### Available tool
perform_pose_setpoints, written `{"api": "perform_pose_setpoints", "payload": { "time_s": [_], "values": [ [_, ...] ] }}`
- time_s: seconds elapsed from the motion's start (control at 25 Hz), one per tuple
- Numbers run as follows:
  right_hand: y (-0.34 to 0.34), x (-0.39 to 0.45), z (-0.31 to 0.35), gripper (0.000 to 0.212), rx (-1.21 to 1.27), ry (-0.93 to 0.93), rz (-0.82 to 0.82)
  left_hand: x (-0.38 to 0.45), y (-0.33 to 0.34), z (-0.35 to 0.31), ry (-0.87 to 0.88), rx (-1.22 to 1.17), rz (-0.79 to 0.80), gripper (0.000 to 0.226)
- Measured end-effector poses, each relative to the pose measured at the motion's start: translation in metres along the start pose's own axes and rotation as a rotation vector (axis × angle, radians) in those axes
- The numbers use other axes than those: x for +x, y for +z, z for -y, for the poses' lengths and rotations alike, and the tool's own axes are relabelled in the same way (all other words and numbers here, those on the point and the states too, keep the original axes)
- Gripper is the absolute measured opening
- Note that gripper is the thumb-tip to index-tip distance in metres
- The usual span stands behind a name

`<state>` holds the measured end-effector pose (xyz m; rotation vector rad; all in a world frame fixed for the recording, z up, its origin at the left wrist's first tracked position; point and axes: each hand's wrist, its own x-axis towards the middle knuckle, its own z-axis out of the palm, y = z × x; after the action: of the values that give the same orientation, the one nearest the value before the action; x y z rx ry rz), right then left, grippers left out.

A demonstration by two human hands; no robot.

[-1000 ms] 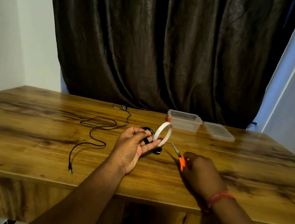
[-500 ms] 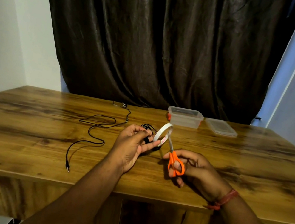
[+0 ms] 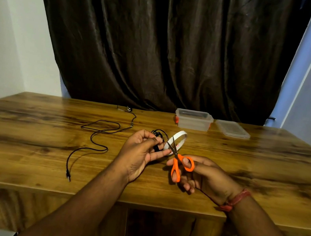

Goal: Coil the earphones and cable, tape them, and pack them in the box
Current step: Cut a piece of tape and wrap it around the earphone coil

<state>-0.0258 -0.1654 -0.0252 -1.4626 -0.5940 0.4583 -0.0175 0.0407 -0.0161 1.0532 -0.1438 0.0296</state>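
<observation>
My left hand (image 3: pixel 140 152) holds a white tape roll (image 3: pixel 177 142) upright above the wooden table (image 3: pixel 22 136), with a dark coiled bundle of earphones (image 3: pixel 159 137) pinched in the same fingers. My right hand (image 3: pixel 202 176) grips orange-handled scissors (image 3: pixel 180 164), whose blades point up-left and touch the roll's near edge. A long black cable (image 3: pixel 94 140) lies loose on the table to the left, its plug (image 3: pixel 68 176) near the front edge. The clear plastic box (image 3: pixel 193 120) stands open at the back, its lid (image 3: pixel 232 129) flat beside it on the right.
A dark curtain (image 3: pixel 163 46) hangs behind the table, with pale walls on both sides. The cable's far end (image 3: pixel 129 110) reaches the table's back edge. Bare wood stretches on the right half of the table (image 3: pixel 276 170).
My right hand picked the scissors up off the table and brought them left and up to the tape roll. My left hand stayed in place with the roll.
</observation>
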Motion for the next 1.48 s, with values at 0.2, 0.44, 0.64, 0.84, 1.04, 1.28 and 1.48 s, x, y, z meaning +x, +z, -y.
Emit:
{"api": "perform_pose_setpoints", "payload": {
  "time_s": [0.2,0.44,0.64,0.84,1.04,1.28,1.48],
  "values": [
    [0.000,0.000,-0.002,0.045,-0.028,-0.024,-0.030,-0.001,0.001,0.000,0.000,-0.008,0.031,0.012],
    [0.000,-0.001,-0.004,0.036,-0.053,-0.031,-0.073,-0.003,0.004,-0.001,0.000,-0.022,0.009,0.015],
    [0.002,-0.004,-0.004,0.033,-0.103,-0.031,-0.113,0.001,0.001,-0.005,0.033,-0.136,-0.086,0.015],
    [-0.011,-0.011,-0.004,0.018,-0.452,0.009,-0.536,-0.004,0.000,-0.008,0.019,-0.133,-0.096,0.014],
    [-0.046,-0.018,0.021,0.012,-1.288,0.260,-0.723,-0.003,0.001,-0.008,0.007,-0.109,-0.087,0.014],
    [-0.040,0.018,0.015,0.018,-1.448,0.397,-0.656,-0.004,0.003,-0.007,0.005,-0.049,-0.072,0.014],
    [-0.031,0.019,0.000,0.010,-1.331,0.248,-0.741,-0.005,0.001,-0.005,0.006,-0.009,-0.065,0.014]
  ]
}}
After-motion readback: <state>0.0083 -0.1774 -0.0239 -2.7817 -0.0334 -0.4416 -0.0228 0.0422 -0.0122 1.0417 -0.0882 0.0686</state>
